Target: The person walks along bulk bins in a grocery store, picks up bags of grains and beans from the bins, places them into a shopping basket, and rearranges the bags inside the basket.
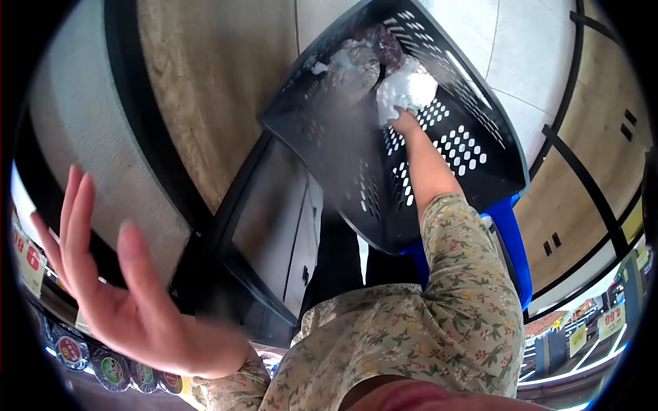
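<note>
My right hand point(404, 121) reaches down into a black perforated shopping basket point(504, 161). Its fingers are closed on the near end of a white plastic bag point(404, 88), which has a bright glare on it. Beside that bag lies a clear bag with pale contents point(353, 67), too blurred to name. Behind them is a dark purplish bag point(388, 49). Off to the left, my left hand point(130, 294) is raised with its fingers apart and holds nothing. It is away from the basket.
Blue plastic parts point(514, 233) of a cart sit under the basket. Wood-fronted cabinets point(576, 198) with black frames stand on the right. A black-edged counter point(123, 123) runs along the left. Round labelled packs point(112, 370) and price signs point(612, 320) show at the edges.
</note>
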Motion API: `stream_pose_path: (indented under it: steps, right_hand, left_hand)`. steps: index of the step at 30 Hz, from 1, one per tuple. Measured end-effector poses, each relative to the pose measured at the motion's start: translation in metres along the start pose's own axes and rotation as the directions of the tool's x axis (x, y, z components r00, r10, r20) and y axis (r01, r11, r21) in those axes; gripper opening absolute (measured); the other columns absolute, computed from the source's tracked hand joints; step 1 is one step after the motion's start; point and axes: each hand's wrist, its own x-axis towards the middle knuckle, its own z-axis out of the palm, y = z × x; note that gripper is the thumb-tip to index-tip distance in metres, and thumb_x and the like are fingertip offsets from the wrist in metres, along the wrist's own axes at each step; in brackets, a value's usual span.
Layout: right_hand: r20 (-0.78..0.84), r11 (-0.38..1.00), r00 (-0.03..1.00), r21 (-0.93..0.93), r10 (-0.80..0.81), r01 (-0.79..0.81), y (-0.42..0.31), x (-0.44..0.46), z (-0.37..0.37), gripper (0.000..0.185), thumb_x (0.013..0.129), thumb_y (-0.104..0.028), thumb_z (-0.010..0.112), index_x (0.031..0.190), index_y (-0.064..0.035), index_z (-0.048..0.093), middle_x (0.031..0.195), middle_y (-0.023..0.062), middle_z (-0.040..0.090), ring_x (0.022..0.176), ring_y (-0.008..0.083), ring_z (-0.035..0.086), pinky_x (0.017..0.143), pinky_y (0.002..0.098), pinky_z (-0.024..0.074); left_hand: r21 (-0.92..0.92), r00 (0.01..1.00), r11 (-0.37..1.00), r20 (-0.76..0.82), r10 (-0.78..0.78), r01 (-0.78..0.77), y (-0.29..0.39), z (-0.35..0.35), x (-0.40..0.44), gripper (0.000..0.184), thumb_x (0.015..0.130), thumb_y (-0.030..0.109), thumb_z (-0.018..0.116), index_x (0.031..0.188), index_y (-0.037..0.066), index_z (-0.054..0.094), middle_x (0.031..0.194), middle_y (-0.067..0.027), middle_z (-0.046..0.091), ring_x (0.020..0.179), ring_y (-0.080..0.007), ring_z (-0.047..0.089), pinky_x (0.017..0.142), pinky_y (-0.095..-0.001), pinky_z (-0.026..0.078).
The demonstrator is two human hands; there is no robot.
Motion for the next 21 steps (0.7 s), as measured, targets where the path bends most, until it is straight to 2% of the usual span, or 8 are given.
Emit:
stream_pose_path:
  steps: [7, 9, 11, 13, 15, 18, 19, 21]
  right_hand:
    - [0.051, 0.993, 0.997, 0.09, 0.066, -0.07, 0.002, 0.041, 0.015, 0.068, 0.081, -0.039, 0.065, 0.141, -0.0194, 0.04, 0.15, 0.0202, 0.023, 0.138, 0.0338, 0.025, 0.106, 0.0367, 0.0337]
    - [0.033, 0.972, 0.993, 0.201, 0.117, -0.121, 0.017, 0.069, 0.035, 0.069, 0.08, -0.033, 0.069, 0.141, -0.0194, 0.039, 0.154, 0.017, 0.009, 0.116, 0.0321, 0.054, 0.068, 0.0352, 0.0569]
    - [0.106, 0.88, 0.983, 0.438, 0.153, -0.184, 0.023, 0.08, 0.039, 0.069, 0.08, -0.028, 0.07, 0.141, -0.0172, 0.04, 0.154, 0.0153, 0.01, 0.107, 0.0295, 0.059, 0.068, 0.0385, 0.0576]
    - [0.053, 0.829, 0.99, 0.541, 0.132, -0.14, 0.025, 0.091, 0.046, 0.058, 0.085, -0.015, 0.064, 0.138, -0.0079, 0.041, 0.133, 0.0164, 0.046, 0.098, 0.0262, 0.063, 0.07, 0.0363, 0.0572]
    - [0.038, 0.613, 0.984, 0.778, 0.173, -0.138, 0.015, 0.073, 0.035, 0.048, 0.087, -0.014, 0.061, 0.131, -0.002, 0.047, 0.114, 0.016, 0.059, 0.095, 0.0265, 0.064, 0.07, 0.0347, 0.0566]
    - [0.029, 0.477, 0.987, 0.873, 0.161, -0.103, 0.032, 0.088, 0.039, 0.044, 0.084, -0.013, 0.065, 0.123, 0.0012, 0.05, 0.106, 0.0155, 0.062, 0.091, 0.0265, 0.064, 0.069, 0.0345, 0.056]
    - [-0.025, 0.386, 0.934, 0.914, 0.357, -0.123, 0.02, 0.069, 0.025, 0.045, 0.077, -0.016, 0.073, 0.114, 0.0018, 0.053, 0.101, 0.0148, 0.062, 0.081, 0.0242, 0.065, 0.066, 0.0345, 0.055]
    - [0.008, 0.512, 0.923, 0.83, 0.386, -0.222, 0.019, 0.041, -0.008, 0.045, 0.072, -0.017, 0.078, 0.106, 0.0023, 0.057, 0.095, 0.0145, 0.063, 0.072, 0.0215, 0.063, 0.059, 0.0339, 0.0535]
  left_hand:
    - [0.12, 0.996, 0.989, -0.028, -0.087, 0.09, 0.01, 0.008, -0.001, 0.031, 0.09, 0.009, 0.046, 0.113, -0.004, 0.061, 0.117, -0.0129, 0.063, 0.123, -0.0234, 0.049, 0.114, -0.0471, 0.018]
    - [0.173, 0.996, 0.981, -0.034, -0.087, 0.092, 0.011, 0.01, -0.002, 0.032, 0.091, 0.011, 0.044, 0.112, -0.004, 0.061, 0.117, -0.011, 0.063, 0.128, -0.0233, 0.044, 0.114, -0.0465, 0.017]
    - [0.21, 0.996, 0.973, -0.017, -0.093, 0.094, 0.009, 0.01, -0.003, 0.034, 0.092, 0.014, 0.041, 0.111, -0.004, 0.062, 0.118, -0.0099, 0.063, 0.131, -0.0241, 0.041, 0.115, -0.0458, 0.017]
    - [0.219, 0.995, 0.97, -0.017, -0.1, 0.101, 0.007, 0.01, -0.004, 0.033, 0.092, 0.014, 0.042, 0.111, -0.004, 0.062, 0.118, -0.01, 0.063, 0.131, -0.0241, 0.041, 0.115, -0.0456, 0.016]
    - [0.216, 0.994, 0.971, -0.013, -0.104, 0.105, 0.006, 0.009, -0.005, 0.032, 0.092, 0.013, 0.042, 0.111, -0.004, 0.062, 0.117, -0.0101, 0.063, 0.131, -0.024, 0.041, 0.115, -0.0453, 0.016]
    - [0.147, 0.994, 0.983, -0.019, -0.112, 0.114, 0.009, 0.01, -0.004, 0.031, 0.091, 0.011, 0.043, 0.111, -0.004, 0.062, 0.117, -0.0102, 0.064, 0.129, -0.0236, 0.042, 0.115, -0.0453, 0.016]
    - [0.091, 0.993, 0.989, -0.025, -0.118, 0.12, 0.009, 0.01, -0.003, 0.03, 0.09, 0.01, 0.044, 0.111, -0.004, 0.062, 0.117, -0.0101, 0.064, 0.128, -0.0232, 0.044, 0.115, -0.0454, 0.016]
    - [0.129, 0.996, 0.988, 0.007, -0.089, 0.087, 0.012, 0.006, -0.001, 0.029, 0.088, 0.006, 0.048, 0.112, -0.004, 0.061, 0.116, -0.012, 0.064, 0.12, -0.0226, 0.052, 0.114, -0.0476, 0.016]
